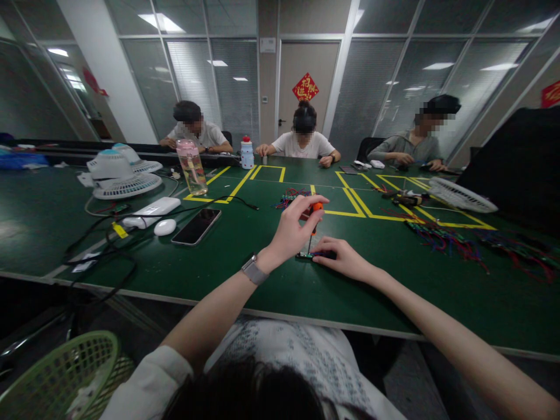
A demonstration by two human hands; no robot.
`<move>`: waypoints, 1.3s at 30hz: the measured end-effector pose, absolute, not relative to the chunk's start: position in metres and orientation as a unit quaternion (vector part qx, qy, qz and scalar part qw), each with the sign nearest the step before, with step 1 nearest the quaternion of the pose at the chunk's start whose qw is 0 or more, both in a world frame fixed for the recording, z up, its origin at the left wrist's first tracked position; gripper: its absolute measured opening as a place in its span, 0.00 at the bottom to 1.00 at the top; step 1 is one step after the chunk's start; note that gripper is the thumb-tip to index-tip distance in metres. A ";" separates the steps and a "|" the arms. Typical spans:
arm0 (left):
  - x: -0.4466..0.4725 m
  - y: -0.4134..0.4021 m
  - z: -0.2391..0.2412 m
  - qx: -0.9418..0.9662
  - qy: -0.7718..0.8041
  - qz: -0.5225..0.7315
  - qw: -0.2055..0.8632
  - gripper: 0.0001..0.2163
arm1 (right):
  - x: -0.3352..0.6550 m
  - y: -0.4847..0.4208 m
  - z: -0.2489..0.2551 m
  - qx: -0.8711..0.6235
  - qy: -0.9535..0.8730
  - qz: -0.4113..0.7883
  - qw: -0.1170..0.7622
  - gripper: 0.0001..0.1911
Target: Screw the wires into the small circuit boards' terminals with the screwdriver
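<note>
Door sign (306, 87) shows gold Chinese characters; left fingers (307, 202) grip screwdriver (318, 206)

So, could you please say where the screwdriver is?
Just right of centre in the head view, the screwdriver is upright in the left hand, its tip at a small board.

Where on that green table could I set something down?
Bare tabletop shows between the phone and left hand, and between the right hand and the wire bundles. Left of the phone it's crowded: white case, cables, fans.
</note>
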State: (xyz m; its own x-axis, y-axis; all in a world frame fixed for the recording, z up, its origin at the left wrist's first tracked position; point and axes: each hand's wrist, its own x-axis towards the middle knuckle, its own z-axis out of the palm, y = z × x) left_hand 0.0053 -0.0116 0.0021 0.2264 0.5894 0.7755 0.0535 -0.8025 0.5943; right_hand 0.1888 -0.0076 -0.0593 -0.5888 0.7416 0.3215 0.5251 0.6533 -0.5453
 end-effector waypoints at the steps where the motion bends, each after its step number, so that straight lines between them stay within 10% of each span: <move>1: 0.005 -0.011 0.002 0.749 0.215 0.583 0.229 0.08 | 0.189 -0.008 -0.059 -0.365 -0.869 0.201 0.269 0.10; 39: 0.005 -0.012 0.002 0.750 0.211 0.580 0.237 0.08 | 0.188 -0.009 -0.057 -0.366 -0.868 0.201 0.268 0.11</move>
State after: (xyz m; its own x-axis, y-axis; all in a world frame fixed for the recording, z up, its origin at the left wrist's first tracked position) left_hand 0.0051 -0.0122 0.0015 0.2387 0.5912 0.7704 0.0415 -0.7988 0.6001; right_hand 0.1881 -0.0087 -0.0572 -0.5889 0.7429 0.3183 0.5273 0.6516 -0.5453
